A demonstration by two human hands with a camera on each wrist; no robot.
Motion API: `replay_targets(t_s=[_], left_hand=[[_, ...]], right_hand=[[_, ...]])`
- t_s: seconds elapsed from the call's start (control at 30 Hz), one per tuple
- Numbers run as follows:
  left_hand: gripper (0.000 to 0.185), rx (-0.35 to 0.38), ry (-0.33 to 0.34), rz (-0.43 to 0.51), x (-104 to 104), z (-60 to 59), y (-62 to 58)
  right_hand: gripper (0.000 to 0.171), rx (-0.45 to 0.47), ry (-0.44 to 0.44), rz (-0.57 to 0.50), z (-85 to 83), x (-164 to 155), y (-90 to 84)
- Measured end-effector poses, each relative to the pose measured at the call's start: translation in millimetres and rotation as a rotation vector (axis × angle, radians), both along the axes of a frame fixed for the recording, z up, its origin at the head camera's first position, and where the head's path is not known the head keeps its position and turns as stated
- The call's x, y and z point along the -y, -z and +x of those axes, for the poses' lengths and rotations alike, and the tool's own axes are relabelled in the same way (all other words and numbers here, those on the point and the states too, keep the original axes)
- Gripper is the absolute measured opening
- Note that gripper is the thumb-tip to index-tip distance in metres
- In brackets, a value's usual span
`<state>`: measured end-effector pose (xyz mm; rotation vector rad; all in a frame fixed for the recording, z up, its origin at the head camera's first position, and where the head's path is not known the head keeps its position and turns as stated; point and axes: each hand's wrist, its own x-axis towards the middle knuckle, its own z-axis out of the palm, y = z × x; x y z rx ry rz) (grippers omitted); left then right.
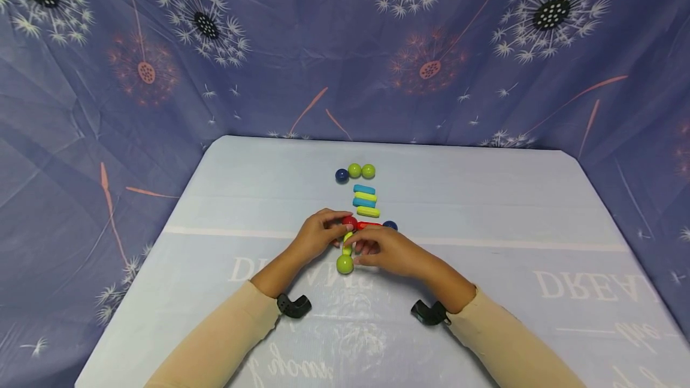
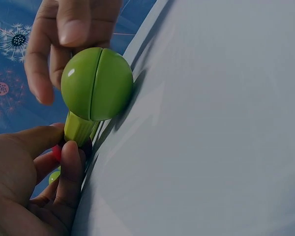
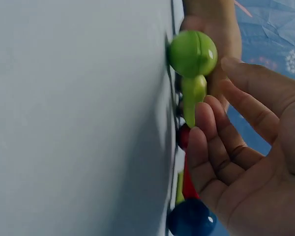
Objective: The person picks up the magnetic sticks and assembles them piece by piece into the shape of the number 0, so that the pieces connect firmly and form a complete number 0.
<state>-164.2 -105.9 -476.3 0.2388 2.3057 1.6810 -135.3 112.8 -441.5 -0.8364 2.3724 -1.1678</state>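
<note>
A green ball (image 1: 345, 264), a yellow rod (image 1: 347, 249), a red ball (image 1: 350, 222), a red rod (image 1: 369, 226) and a dark blue ball (image 1: 390, 226) form a bent chain of toy pieces. My left hand (image 1: 319, 233) pinches the red ball at the yellow rod's far end. The left wrist view shows its fingertips on both sides of that joint, partly hiding the ball. My right hand (image 1: 392, 250) hovers beside the yellow rod and green ball. Its fingers are loosely bent with nothing between them, seen best in the right wrist view.
Behind the chain lie blue rods (image 1: 364, 189) and yellow rods (image 1: 368, 212) in a stack of rows. Farther back sit a dark blue ball (image 1: 342, 176) and two green balls (image 1: 362, 170). A white cloth covers the table (image 1: 512, 208); a patterned curtain (image 1: 334, 47) hangs behind it.
</note>
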Motion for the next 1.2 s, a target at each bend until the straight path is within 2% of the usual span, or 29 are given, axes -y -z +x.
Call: replay_targets(t_s=[0.3,0.53,0.67,0.83,1.0,1.2], left_hand=[[0.035,0.011,-0.009,-0.006,-1,1.2,-2.2],[0.035,0.039,-0.02,-0.016,-1,0.9,-2.2],[0.034,0.056,-0.022,-0.015,-2,0.3,-0.9],[0.034,0.062,-0.021,-0.04,-3,0.6,0.1],[0.036,-0.017,-0.028,-0.134,-3,0.4,0.0],[0.037,-0.172,-0.048,-0.186,-4,1.2,-3.8]], right_hand=[[0.034,-0.049,0.174,-0.031,-8.7,-17,-12.7],[0.03,-0.069,0.318,-0.01,-20.4,-33,-10.0],[0.032,-0.022,0.346,0.023,-25.7,-40,-3.0],[0.035,0.035,0.326,0.068,-29.3,-46,7.4],[0.031,0.063,0.312,0.089,-30.1,-47,12.3],[0.027,0.073,0.306,0.078,-31.8,-48,15.2]])
